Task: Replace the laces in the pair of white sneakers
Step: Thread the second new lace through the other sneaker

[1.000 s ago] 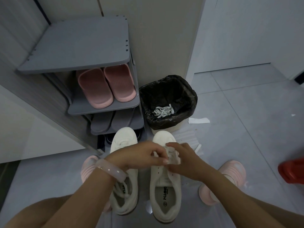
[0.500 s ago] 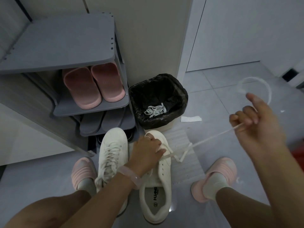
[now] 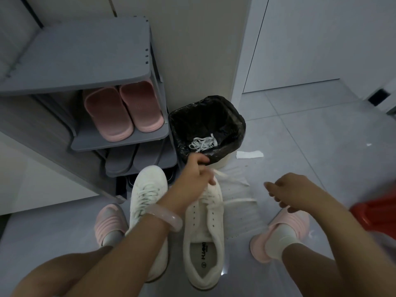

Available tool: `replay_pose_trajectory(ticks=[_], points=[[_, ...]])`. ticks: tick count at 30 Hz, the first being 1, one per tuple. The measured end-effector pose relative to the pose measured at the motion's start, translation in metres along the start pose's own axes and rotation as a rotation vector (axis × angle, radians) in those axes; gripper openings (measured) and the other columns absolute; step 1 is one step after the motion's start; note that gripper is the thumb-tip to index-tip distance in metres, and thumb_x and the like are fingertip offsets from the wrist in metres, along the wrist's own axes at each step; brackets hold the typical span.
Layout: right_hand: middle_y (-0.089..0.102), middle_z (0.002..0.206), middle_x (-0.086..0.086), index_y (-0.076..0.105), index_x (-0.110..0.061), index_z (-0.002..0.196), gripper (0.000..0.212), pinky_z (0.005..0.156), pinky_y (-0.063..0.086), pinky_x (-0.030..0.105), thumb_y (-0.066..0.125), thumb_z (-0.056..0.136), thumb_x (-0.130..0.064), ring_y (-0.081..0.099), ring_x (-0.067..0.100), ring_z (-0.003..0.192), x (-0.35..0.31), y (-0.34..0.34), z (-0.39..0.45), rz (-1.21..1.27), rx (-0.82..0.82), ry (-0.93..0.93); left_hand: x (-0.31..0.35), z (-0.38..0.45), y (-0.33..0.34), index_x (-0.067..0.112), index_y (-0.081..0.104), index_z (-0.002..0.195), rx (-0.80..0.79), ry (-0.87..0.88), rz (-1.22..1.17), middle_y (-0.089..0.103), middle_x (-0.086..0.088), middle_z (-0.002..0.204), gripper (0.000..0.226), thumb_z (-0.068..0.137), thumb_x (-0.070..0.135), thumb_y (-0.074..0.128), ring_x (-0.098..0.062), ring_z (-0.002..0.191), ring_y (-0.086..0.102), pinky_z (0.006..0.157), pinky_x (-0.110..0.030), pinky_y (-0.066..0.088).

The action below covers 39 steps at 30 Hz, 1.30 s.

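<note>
Two white leather low-top sneakers side by side on grey tiled floor, toes toward grey plastic shoe rack. Left one fully laced; right one has flat white woven lace through lower eyelets only, ends trailing right. Judged step: threading the right shoe, partway. Left hand over its toe, fingers curled; lace pinch likely, blurred. Right hand off to side, fingers loosely bent, apparently empty. Next: catch loose end, feed next eyelet. Discarded white lace bundle in black-lined bin.

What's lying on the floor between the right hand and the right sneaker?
In the head view, a loose white lace trails from the right sneaker toward the right hand, over a clear plastic sheet.
</note>
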State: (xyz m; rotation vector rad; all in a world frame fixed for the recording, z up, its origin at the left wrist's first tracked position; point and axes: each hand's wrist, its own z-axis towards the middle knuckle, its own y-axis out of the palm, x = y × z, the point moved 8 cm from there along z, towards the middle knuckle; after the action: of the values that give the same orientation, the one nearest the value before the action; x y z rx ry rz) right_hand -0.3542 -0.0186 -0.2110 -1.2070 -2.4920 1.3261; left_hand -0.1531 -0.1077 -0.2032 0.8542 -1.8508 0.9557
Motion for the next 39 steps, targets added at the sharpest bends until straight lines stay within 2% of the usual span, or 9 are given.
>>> replay_pose_trajectory(ticks=[5, 10, 15, 20, 23, 26, 28, 31, 39], points=[[0.073, 0.085, 0.010, 0.069, -0.009, 0.084, 0.038, 0.075, 0.056, 0.026, 0.046, 0.096, -0.037, 0.068, 0.016, 0.074, -0.057, 0.031, -0.016, 0.391, -0.154, -0.187, 0.070, -0.020, -0.097, 0.017, 0.046, 0.091, 0.222, 0.249, -0.490, 0.049, 0.005, 0.052, 0.020, 0.095, -0.002, 0.038, -0.004, 0.036, 0.035, 0.049, -0.022, 0.042], [0.068, 0.107, -0.006, 0.061, -0.016, 0.112, 0.059, 0.099, 0.040, 0.026, 0.032, 0.080, -0.058, 0.059, 0.006, 0.108, -0.146, 0.081, -0.055, 1.118, -0.616, -0.439, 0.063, -0.047, -0.084, 0.012, 0.043, 0.086, -0.054, 0.245, -0.117, 0.058, -0.001, 0.063, 0.016, 0.096, 0.002, 0.036, -0.007, 0.039, 0.039, 0.045, -0.020, 0.037], [0.066, 0.090, 0.011, 0.059, -0.007, 0.104, 0.047, 0.072, 0.053, 0.028, 0.032, 0.092, -0.043, 0.064, 0.020, 0.083, -0.186, 0.056, -0.070, 1.458, -0.688, -0.529, 0.018, -0.058, -0.055, 0.010, 0.046, 0.087, -0.380, 0.080, 0.147, 0.066, 0.001, 0.069, 0.014, 0.095, 0.001, 0.040, -0.017, 0.057, 0.060, 0.059, -0.027, 0.052], [0.052, 0.052, 0.000, 0.054, -0.007, 0.079, 0.033, 0.072, 0.054, 0.027, 0.033, 0.101, -0.020, 0.057, 0.013, 0.057, -0.173, 0.044, -0.044, 1.496, -0.320, -0.422, -0.027, -0.069, -0.074, 0.016, 0.050, 0.083, -0.541, -0.147, 0.436, 0.071, 0.001, 0.083, 0.017, 0.093, 0.005, 0.042, -0.013, 0.072, 0.066, 0.072, -0.024, 0.049], [0.046, 0.049, 0.004, 0.053, -0.006, 0.074, 0.037, 0.061, 0.051, 0.025, 0.033, 0.102, -0.018, 0.051, 0.014, 0.049, -0.171, 0.042, -0.047, 1.333, -0.251, -0.395, -0.029, -0.052, -0.095, 0.033, 0.056, 0.075, -0.342, -0.041, 0.718, 0.065, 0.011, 0.091, 0.025, 0.092, 0.016, 0.049, -0.009, 0.087, 0.062, 0.081, -0.024, 0.048], [0.046, 0.047, 0.003, 0.054, -0.009, 0.069, 0.036, 0.057, 0.047, 0.021, 0.035, 0.099, -0.016, 0.050, 0.016, 0.051, -0.184, 0.056, -0.063, 0.972, -0.291, -0.484, 0.009, -0.048, -0.109, 0.028, 0.063, 0.097, 0.039, 0.136, 0.295, 0.065, 0.011, 0.100, 0.017, 0.095, 0.027, 0.046, 0.000, 0.094, 0.059, 0.084, -0.012, 0.046], [0.047, 0.048, 0.003, 0.054, -0.009, 0.068, 0.036, 0.052, 0.044, 0.016, 0.037, 0.098, -0.016, 0.051, 0.013, 0.049, -0.190, 0.070, -0.075, 0.844, -0.368, -0.527, 0.020, -0.050, -0.093, 0.027, 0.065, 0.106, -0.091, 0.123, -0.037, 0.069, 0.002, 0.104, 0.029, 0.095, 0.039, 0.040, -0.010, 0.096, 0.064, 0.083, -0.016, 0.047], [0.048, 0.043, -0.001, 0.053, -0.010, 0.067, 0.037, 0.049, 0.046, 0.015, 0.035, 0.098, -0.015, 0.052, 0.008, 0.045, -0.195, 0.085, -0.078, 0.723, -0.411, -0.544, 0.027, -0.056, -0.073, 0.031, 0.067, 0.102, -0.223, 0.143, -0.010, 0.070, 0.007, 0.103, 0.024, 0.094, 0.037, 0.045, -0.028, 0.084, 0.065, 0.073, -0.034, 0.048], [0.055, 0.053, -0.002, 0.065, -0.012, 0.088, 0.033, 0.052, 0.039, 0.019, 0.034, 0.099, -0.018, 0.055, 0.012, 0.060, -0.186, 0.071, -0.069, 1.076, -0.525, -0.500, 0.018, -0.048, -0.087, 0.015, 0.062, 0.095, -0.204, 0.132, 0.227, 0.065, 0.009, 0.069, 0.009, 0.091, 0.016, 0.055, -0.007, 0.057, 0.057, 0.054, -0.019, 0.046]])
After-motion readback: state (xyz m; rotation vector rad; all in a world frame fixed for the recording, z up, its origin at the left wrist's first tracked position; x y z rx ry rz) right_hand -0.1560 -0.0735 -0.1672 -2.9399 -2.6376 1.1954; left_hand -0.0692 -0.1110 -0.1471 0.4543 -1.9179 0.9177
